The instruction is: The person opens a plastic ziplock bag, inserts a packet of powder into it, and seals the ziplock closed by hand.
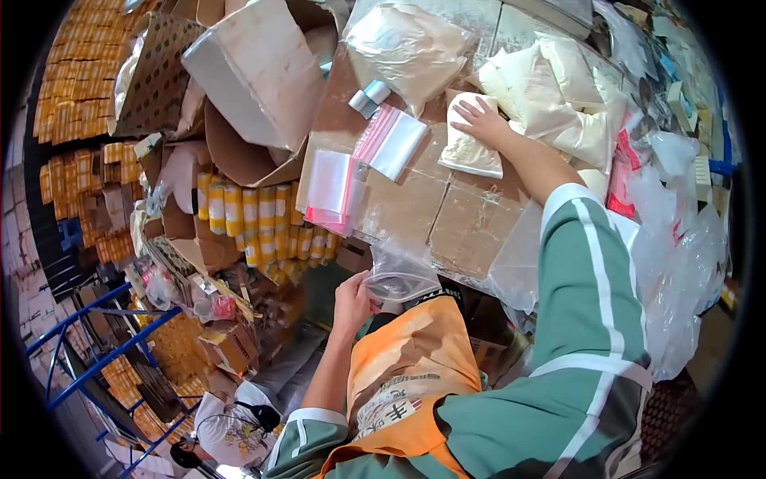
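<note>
Head view: we look down past an orange apron (411, 335) and a green sleeve (578, 271) at a brown table (479, 227).
Left hand (351, 306): we see it low, just off the table's near edge, fingers pinched together on the side of a clear bag (401, 275).
Clear bag: thin and see-through, held in front of the apron; we cannot tell if its mouth is fully open.
Right hand (481, 124): stretched forward, fingers spread wide and laid on top of a pale bag (472, 152).
Pale bag: full, lying flat on the table, just beside a heap of similar full bags (550, 92) to its right.
Far side: a larger full bag (407, 44), with two small rolls (369, 98) nearer us.
Bag stacks: two flat stacks with pink edges, one upper (391, 142) and one lower (329, 189), lie left of the pale bag.
Right edge: crumpled plastic (674, 239).
Left side: cartons (255, 72), yellow tubs (263, 211) and, lower down, a co-worker (237, 423) in a white top.
</note>
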A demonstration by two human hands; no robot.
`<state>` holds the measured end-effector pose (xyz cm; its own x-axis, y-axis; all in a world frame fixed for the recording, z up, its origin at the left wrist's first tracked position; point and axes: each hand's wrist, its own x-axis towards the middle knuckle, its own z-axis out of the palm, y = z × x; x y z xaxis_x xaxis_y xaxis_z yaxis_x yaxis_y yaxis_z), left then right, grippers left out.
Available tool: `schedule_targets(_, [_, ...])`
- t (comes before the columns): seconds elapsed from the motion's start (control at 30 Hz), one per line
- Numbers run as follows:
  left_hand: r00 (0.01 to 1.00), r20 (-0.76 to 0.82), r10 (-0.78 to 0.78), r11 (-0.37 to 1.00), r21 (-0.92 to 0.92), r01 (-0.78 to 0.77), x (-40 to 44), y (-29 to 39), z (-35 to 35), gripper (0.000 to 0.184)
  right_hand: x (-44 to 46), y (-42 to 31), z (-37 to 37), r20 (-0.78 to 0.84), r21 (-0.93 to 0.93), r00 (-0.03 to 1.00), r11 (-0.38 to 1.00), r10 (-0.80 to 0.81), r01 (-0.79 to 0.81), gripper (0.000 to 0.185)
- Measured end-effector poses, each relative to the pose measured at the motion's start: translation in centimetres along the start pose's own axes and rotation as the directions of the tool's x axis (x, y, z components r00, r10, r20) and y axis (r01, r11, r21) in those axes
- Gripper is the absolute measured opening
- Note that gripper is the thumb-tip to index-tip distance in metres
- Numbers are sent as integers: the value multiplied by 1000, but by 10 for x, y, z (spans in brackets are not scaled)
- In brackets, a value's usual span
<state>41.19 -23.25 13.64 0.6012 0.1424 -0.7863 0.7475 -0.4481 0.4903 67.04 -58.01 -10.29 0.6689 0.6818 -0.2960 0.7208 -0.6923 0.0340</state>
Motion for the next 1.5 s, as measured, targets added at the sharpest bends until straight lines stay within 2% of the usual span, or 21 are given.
schedule_targets(0.1, [1000,26,-9,999,-42,10,8,-12,5,34,15,-10,-20,-66,53,995,996,69,-65,60])
schedule_targets(0.17, [999,29,-17,998,-64,18,11,-23,7,34,40,-2,-19,126,314,979,930,159,-192,55])
schedule_targets(0.2, [999,47,-12,999,-47,14,10,-28,7,34,44,4,-23,-191,401,968,913,161,-72,37])
schedule_targets(0.23, [998,63,0,1000,-30,2,10,-29,6,33,47,7,-29,-191,394,970,917,153,-67,37])
schedule_targets(0.3, [997,72,10,999,-52,-7,8,-31,3,33,56,19,-50,132,616,927,704,352,-355,29])
schedule_targets(0.33, [997,82,14,998,-60,-9,5,-33,1,33,63,27,-34,91,675,933,667,349,-316,31])
schedule_targets(0.4, [998,66,6,996,-84,0,-2,-28,-8,33,65,37,20,193,959,958,167,210,-230,30])
schedule_targets(0.47, [999,46,-12,994,-110,17,-8,-26,-18,33,54,9,70,295,927,939,-290,175,-238,31])
schedule_targets(0.57, [997,60,-48,982,-180,58,-12,-31,-31,33,4,-69,31,412,348,909,-912,-61,-219,45])
schedule_targets(0.6, [994,92,-58,973,-216,77,-7,-43,-34,32,2,-103,54,391,471,890,-882,236,27,46])
schedule_targets(0.7, [992,116,-47,975,-208,71,-3,-51,-42,32,-13,-175,38,272,158,944,-976,189,150,45])
schedule_targets(0.77, [993,114,-25,982,-185,46,2,-54,-47,32,-33,-193,-59,215,26,900,-923,380,383,47])
schedule_targets(0.9, [996,81,-33,987,-152,45,6,-58,-54,33,-59,-188,-105,175,-121,950,-952,257,280,50])
schedule_targets(0.97, [996,78,-43,977,-205,58,11,-55,-53,34,-48,-188,-69,-16,-31,982,-981,190,189,53])
schedule_targets(1.0, [996,78,-33,980,-194,48,17,-58,-51,34,-18,-204,21,49,-244,982,-951,183,190,50])
schedule_targets(1.03, [996,87,-12,982,-187,28,23,-55,-49,34,-41,-199,-23,237,45,895,-924,378,379,45])
schedule_targets(1.13, [998,55,-17,980,-198,28,32,-54,-56,37,-26,-211,2,179,221,870,-880,460,420,49])
schedule_targets(1.2, [999,-25,47,983,-175,-51,49,-52,-69,41,-60,-197,-45,31,738,796,-551,604,390,78])
schedule_targets(1.3, [984,-73,161,986,-35,-164,84,-42,-96,42,-109,-193,-231,-260,58,827,-847,498,528,101])
schedule_targets(1.4, [832,-132,538,774,469,-426,142,-36,-113,42,-107,-204,-237,-247,-26,841,-871,481,491,112])
schedule_targets(1.5, [737,-154,658,724,401,-562,167,15,-103,32,-103,-230,-252,-194,-33,848,-867,493,497,98])
